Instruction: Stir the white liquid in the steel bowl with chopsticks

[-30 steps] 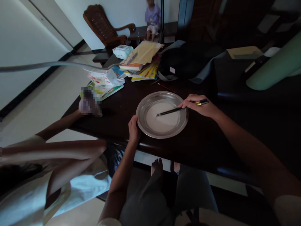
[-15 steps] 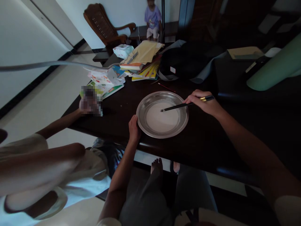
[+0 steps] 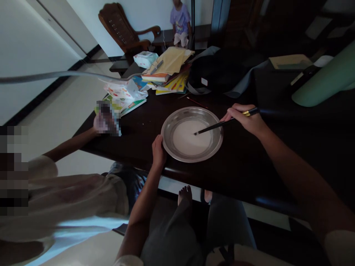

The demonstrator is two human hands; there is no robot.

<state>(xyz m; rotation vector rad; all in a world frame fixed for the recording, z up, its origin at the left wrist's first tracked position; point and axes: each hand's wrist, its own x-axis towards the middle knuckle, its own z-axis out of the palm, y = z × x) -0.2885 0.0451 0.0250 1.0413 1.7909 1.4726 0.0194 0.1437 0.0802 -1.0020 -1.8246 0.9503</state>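
Observation:
A round metal basin (image 3: 192,158) rests on the dark table, with a smooth whitish mixture (image 3: 190,142) covering its bottom. My left hand (image 3: 158,150) grips the basin's left rim, thumb at the edge. Over the right rim, my right hand (image 3: 243,117) is closed around black chopsticks (image 3: 212,127) with gold bands near the top. Their tips slant down and left to the whitish mixture's surface; how deep they reach is hard to see.
Books (image 3: 170,85) and a large envelope (image 3: 169,61) are piled behind the basin, beside a black bag (image 3: 222,70). A green cylinder (image 3: 324,81) stands at right. Another person's arm (image 3: 72,144) rests on the table at left; someone (image 3: 180,20) sits farther back.
The chopsticks' tips have shifted slightly right and down in the basin, my right hand moving right with them. At left, the nearby person's raised limb has left the view.

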